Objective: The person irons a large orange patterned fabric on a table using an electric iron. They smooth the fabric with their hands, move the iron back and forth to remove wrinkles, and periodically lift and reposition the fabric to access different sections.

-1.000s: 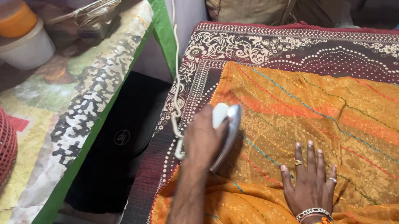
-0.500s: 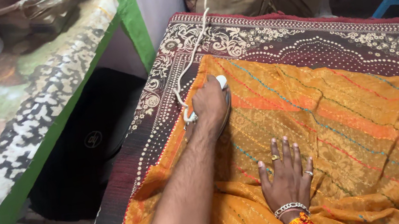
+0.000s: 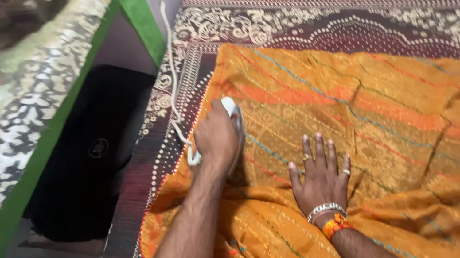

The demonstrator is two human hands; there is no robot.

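On the patterned maroon mat [image 3: 261,15], we press an orange cloth [image 3: 406,137] flat with a white iron [image 3: 233,123].

From the left, we see a shelf with a green edge [image 3: 138,10] draped in a printed covering, and a dark bag [image 3: 91,152] below it bearing a small round pale emblem too faint for us to make out. Next, a white cord [image 3: 171,76] runs down to the iron, which our left hand [image 3: 216,137] wraps closed around, driving it over the cloth's near-left part. Our right hand [image 3: 320,176], fingers spread and palm down, holds nothing; we judge it pins the fabric taut so that creases do not bunch ahead of the iron. Wrinkles remain further right.
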